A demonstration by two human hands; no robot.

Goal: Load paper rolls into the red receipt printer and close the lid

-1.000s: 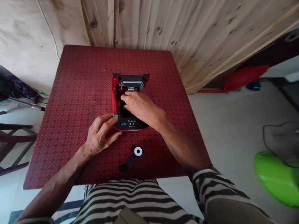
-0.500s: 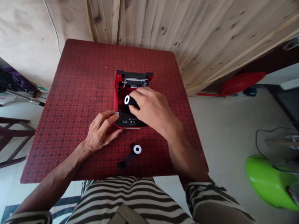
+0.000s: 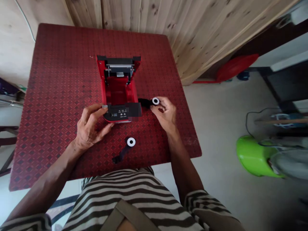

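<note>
A red and black label printer (image 3: 124,111) stands on the table with its lid (image 3: 119,64) raised and its red inner bay in view, with no roll inside. My left hand (image 3: 90,125) grips its front left corner, fingertips on a small grey tab (image 3: 105,106) and thumb low at the front. To the right of the printer, my right hand (image 3: 166,112) pinches a black ribbon roll with a white core (image 3: 155,101); a black strip (image 3: 144,102) trails from it towards the printer's side. A second white-cored black roll (image 3: 131,142) lies nearer me, its tail spread on the cloth.
The table (image 3: 64,73) has a red patterned cover. Wooden plank wall (image 3: 134,16) borders its far side. On the floor at right are a green tub (image 3: 252,157) and a dark cable (image 3: 250,122). Part of a wooden chair (image 3: 7,141) shows at left.
My right hand has lifted the black roll out of the printer's bay and moved it to the right. My left hand stays at the printer's corner. The view has shifted.
</note>
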